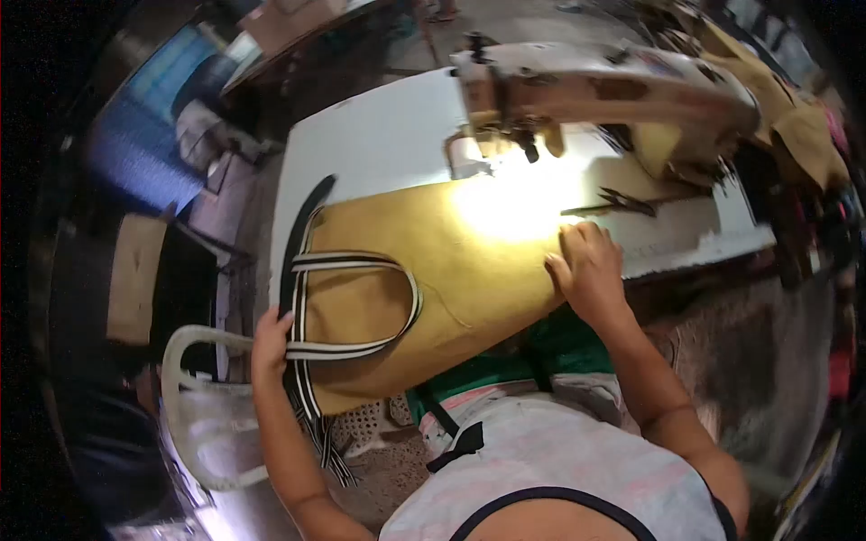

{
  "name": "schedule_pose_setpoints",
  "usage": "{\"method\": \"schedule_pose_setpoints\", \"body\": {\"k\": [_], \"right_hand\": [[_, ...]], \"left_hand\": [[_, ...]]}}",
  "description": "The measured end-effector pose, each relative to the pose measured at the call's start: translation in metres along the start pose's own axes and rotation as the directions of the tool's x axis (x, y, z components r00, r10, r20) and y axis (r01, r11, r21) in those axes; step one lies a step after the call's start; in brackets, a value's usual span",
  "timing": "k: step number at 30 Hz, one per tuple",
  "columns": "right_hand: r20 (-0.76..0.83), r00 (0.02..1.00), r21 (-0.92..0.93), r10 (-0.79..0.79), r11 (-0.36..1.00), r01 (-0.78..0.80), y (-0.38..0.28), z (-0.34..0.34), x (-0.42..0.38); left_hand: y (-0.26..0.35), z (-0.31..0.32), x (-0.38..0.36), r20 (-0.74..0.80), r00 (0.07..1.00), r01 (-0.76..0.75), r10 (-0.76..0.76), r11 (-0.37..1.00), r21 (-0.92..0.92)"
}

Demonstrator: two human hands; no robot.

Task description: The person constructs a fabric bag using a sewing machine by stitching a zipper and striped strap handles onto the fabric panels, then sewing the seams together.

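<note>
A yellow fabric tote bag (pixel 505 279) lies flat across the sewing table, its near edge hanging over my lap. A black-and-white striped strap handle (pixel 418 298) loops over its left part, and matching striped trim with a dark band runs along the left edge. My left hand (pixel 271 341) is closed on that left edge beside the lower end of the handle. At the right end of the bag, my right hand (pixel 591 270) has its fingers curled and thumb on the fabric edge. Dark scissors (pixel 627 203) lie just beyond my right hand.
A sewing machine (pixel 604 95) stands over the far side of the white table (pixel 361 135), its lamp shining on the bag. A pale plastic chair (pixel 180 370) is at my left. Brown fabric (pixel 794 135) is piled at the far right.
</note>
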State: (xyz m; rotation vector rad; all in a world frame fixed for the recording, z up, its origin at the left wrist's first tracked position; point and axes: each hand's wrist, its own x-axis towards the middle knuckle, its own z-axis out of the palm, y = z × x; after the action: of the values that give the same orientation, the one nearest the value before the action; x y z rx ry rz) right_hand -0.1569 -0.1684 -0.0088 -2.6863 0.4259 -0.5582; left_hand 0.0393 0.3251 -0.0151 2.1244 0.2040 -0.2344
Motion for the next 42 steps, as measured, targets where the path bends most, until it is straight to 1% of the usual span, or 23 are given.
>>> {"method": "schedule_pose_setpoints", "body": {"k": [2,5,7,9,12,13,15,17,19,21,22,24,26,29,31,33,34,35,36,37,39,41,42], "right_hand": [[-0.027,1.000,0.034,-0.004,0.999,0.005,0.004,0.006,0.008],[-0.048,0.996,0.100,-0.072,0.992,0.076,0.011,0.014,0.018],[-0.051,0.998,0.075,-0.036,0.996,0.039,0.019,0.014,0.027],[-0.032,0.999,0.097,-0.024,0.995,0.026,0.034,-0.001,0.035],[-0.217,0.963,0.238,0.159,0.966,-0.106,0.080,-0.052,0.047],[-0.271,0.936,0.305,0.224,0.943,-0.137,0.104,-0.077,0.052],[-0.629,0.757,0.166,0.177,0.982,-0.092,0.156,-0.137,0.063],[-0.697,0.658,0.239,0.286,0.957,-0.163,0.211,-0.200,0.070],[-0.719,0.522,0.271,0.459,0.876,-0.398,0.294,-0.236,0.082],[-0.784,0.394,0.148,0.481,0.760,-0.633,0.351,-0.259,0.094],[-0.788,0.393,0.146,0.474,0.764,-0.628,0.361,-0.270,0.101],[-0.829,0.158,0.151,0.537,0.486,-0.861,0.381,-0.284,0.111],[-0.800,0.116,0.170,0.589,0.408,-0.897,0.396,-0.307,0.117],[-0.627,0.040,0.241,0.778,0.242,-0.940,0.404,-0.331,0.124],[-0.566,0.078,0.228,0.821,0.246,-0.942,0.425,-0.346,0.123],[-0.635,0.246,0.101,0.733,0.394,-0.913,0.508,-0.365,0.133],[-0.714,0.412,0.068,0.566,0.642,-0.764,0.496,-0.369,0.131],[-0.745,0.328,0.052,0.580,0.541,-0.839,0.510,-0.382,0.147],[-0.731,0.366,0.197,0.575,0.693,-0.694,0.512,-0.396,0.149],[-0.785,0.382,0.133,0.488,0.734,-0.665,0.515,-0.410,0.163],[-0.824,0.511,0.039,0.245,0.924,-0.380,0.519,-0.430,0.185],[-0.780,0.489,0.179,0.390,0.888,-0.424,0.531,-0.455,0.229],[-0.815,0.479,0.172,0.326,0.926,-0.337,0.482,-0.458,0.232]], "left_hand": [[0.006,0.004,-0.030,-0.030,0.999,0.026,-0.027,0.999,-0.042],[-0.019,-0.008,-0.034,0.241,0.969,-0.027,0.061,0.990,-0.142],[-0.038,0.010,-0.040,-0.114,0.991,-0.077,0.075,0.997,-0.013],[-0.014,0.020,-0.052,0.094,0.994,-0.036,0.056,0.979,-0.202],[-0.004,0.031,-0.056,0.117,0.993,0.037,0.005,0.936,-0.349],[0.004,0.036,-0.061,0.138,0.990,0.040,0.014,0.925,-0.378],[0.022,0.049,-0.068,0.329,0.939,0.068,0.097,0.888,-0.455],[0.021,0.054,-0.063,0.389,0.914,0.071,0.111,0.903,-0.423],[0.027,0.072,-0.074,0.227,0.972,0.031,0.065,0.917,-0.398],[0.017,0.081,-0.061,0.082,0.976,-0.173,0.200,0.952,-0.254],[0.017,0.070,-0.048,0.141,0.950,-0.295,0.280,0.951,0.094],[0.042,0.064,-0.062,0.212,0.959,-0.237,0.187,0.942,0.239],[0.062,0.062,-0.078,0.223,0.968,-0.229,0.117,0.779,0.584],[0.101,0.061,-0.097,0.184,0.983,-0.110,-0.020,0.736,0.668],[0.077,0.038,-0.077,0.169,0.984,-0.146,0.049,0.760,0.634],[0.093,0.031,-0.084,0.117,0.984,-0.177,0.133,0.716,0.676],[0.097,0.028,-0.084,0.051,0.995,-0.097,0.083,0.771,0.629],[0.098,0.021,-0.078,-0.012,1.000,-0.017,0.029,0.821,0.571],[0.093,0.011,-0.056,-0.063,0.998,0.025,0.016,0.800,0.600],[0.086,0.001,-0.041,-0.114,0.994,0.070,0.002,0.776,0.626],[0.120,0.010,-0.055,-0.127,0.971,-0.113,0.200,0.862,0.494],[0.130,0.028,-0.051,-0.277,0.891,-0.247,0.361,0.895,0.373],[0.133,0.030,-0.046,-0.216,0.893,-0.312,0.396,0.888,0.337]]}}
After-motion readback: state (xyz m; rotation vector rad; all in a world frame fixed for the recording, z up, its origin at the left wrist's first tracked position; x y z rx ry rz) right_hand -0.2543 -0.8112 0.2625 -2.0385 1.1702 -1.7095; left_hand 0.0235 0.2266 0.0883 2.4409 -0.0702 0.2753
